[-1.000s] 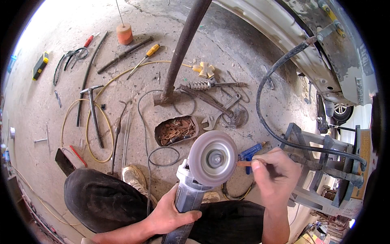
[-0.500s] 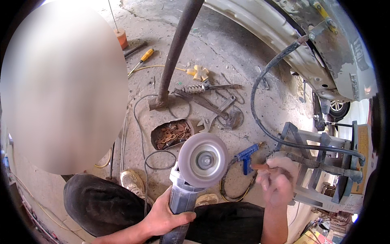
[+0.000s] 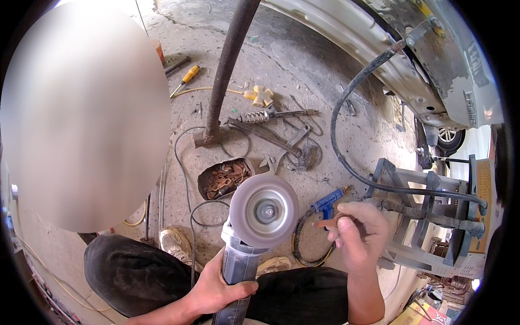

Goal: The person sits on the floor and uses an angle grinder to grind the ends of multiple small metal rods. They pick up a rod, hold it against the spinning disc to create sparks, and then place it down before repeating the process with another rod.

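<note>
My left hand [image 3: 221, 287] is wrapped round the grey body of an angle grinder [image 3: 265, 212]. Its round pale disc faces up in the middle of the view; whether it spins I cannot tell. To the right, my right hand [image 3: 358, 234] pinches a small flat rusty metal piece [image 3: 325, 222] between thumb and fingers, its tip pointing left toward the disc but apart from it. Beyond the grinder stands an open container [image 3: 200, 181] of rusty metal pieces [image 3: 225, 176]. Just past my right hand lies a blue air blow gun [image 3: 327, 205] with a hose.
A rusty bar [image 3: 226, 70] stands up beyond the container. An adjustable wrench [image 3: 292, 145], a coil spring [image 3: 255, 116], a yellow-handled screwdriver [image 3: 187, 77] and a yellow outlet block [image 3: 260, 96] lie on the floor. A black hose [image 3: 337, 122] loops to a grey-framed machine [image 3: 403, 201] at right.
My right hand has turned and brought the rusty piece left, a little nearer the grinder. The grinder stays in my left hand; the whole view has shifted slightly.
</note>
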`<state>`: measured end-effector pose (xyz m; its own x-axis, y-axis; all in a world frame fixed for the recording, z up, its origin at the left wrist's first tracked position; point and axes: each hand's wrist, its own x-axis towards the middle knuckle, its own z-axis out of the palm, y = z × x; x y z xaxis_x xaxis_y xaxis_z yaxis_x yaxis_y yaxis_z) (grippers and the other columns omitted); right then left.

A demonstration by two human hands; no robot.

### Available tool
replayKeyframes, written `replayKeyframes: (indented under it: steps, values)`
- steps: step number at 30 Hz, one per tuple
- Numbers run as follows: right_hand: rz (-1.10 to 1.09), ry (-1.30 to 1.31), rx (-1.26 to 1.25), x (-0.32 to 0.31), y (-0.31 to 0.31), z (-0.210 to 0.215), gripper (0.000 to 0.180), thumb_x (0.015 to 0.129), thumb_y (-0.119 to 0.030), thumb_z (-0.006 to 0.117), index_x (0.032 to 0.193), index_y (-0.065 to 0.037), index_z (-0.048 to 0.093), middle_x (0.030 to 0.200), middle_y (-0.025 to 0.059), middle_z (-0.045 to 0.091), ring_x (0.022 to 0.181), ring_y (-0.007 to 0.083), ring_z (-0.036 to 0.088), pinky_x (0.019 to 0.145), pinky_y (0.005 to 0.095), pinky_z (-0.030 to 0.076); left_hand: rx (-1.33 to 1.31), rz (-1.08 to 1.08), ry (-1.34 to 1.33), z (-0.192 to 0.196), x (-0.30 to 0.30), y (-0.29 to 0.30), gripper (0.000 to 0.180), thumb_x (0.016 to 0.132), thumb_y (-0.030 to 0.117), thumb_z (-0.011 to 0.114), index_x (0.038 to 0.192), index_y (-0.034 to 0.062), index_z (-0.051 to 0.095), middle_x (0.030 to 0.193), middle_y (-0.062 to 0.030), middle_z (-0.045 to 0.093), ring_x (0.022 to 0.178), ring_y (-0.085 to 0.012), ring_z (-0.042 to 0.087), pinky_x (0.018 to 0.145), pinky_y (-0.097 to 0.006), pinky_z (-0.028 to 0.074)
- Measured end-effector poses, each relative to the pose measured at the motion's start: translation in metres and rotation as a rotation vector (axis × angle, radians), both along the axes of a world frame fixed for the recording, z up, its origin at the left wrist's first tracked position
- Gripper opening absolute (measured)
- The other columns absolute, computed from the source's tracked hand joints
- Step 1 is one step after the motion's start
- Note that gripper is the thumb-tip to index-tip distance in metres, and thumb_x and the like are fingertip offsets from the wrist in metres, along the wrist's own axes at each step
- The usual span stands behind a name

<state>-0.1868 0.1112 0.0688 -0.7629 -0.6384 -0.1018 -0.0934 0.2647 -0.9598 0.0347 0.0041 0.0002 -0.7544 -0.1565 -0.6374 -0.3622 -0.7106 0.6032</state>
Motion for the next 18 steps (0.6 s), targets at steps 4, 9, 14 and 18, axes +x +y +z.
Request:
replayKeyframes:
  steps: [4,9,14,18]
  values:
    - [0.043,0.178,0.044,0.005,-0.005,-0.003,0.016,0.080,0.006,0.064,0.096,0.005,0.066,0.075,0.0104,0.066,0.063,0.0132,0.065,0.055,0.0221,0.049,0.105,0.000,-0.037,0.010,-0.004,-0.006,0.068,0.073,0.017,0.077,0.126,-0.0053,0.042,0.103,-0.0087,0.057,0.094,-0.0144,0.056,0.087,-0.030,0.046]
    - [0.133,0.364,0.072,0.005,-0.006,-0.010,0.016,0.079,0.006,0.066,0.095,0.004,0.067,0.079,0.0118,0.069,0.065,0.0132,0.067,0.057,0.0227,0.050,0.014,0.001,-0.002,0.002,0.000,-0.003,0.068,0.073,0.018,0.077,0.126,-0.0055,0.042,0.103,-0.0089,0.057,0.093,-0.0140,0.057,0.086,-0.030,0.046]
    - [0.188,0.424,0.144,-0.002,-0.011,-0.011,0.012,0.082,0.004,0.065,0.093,0.002,0.067,0.078,0.0117,0.069,0.062,0.0128,0.065,0.057,0.0239,0.049,0.009,0.020,-0.018,0.001,0.002,-0.004,0.063,0.072,0.017,0.076,0.122,-0.0042,0.043,0.097,-0.0082,0.060,0.087,-0.0137,0.060,0.081,-0.030,0.048]
    - [0.154,0.229,0.285,-0.026,-0.008,-0.047,0.011,0.086,-0.004,0.061,0.094,0.002,0.066,0.077,0.0120,0.068,0.067,0.0157,0.065,0.063,0.0272,0.049,0.075,0.039,-0.081,0.007,0.004,-0.011,0.057,0.072,0.015,0.075,0.117,-0.0031,0.046,0.089,-0.0071,0.062,0.078,-0.0143,0.062,0.074,-0.030,0.051]
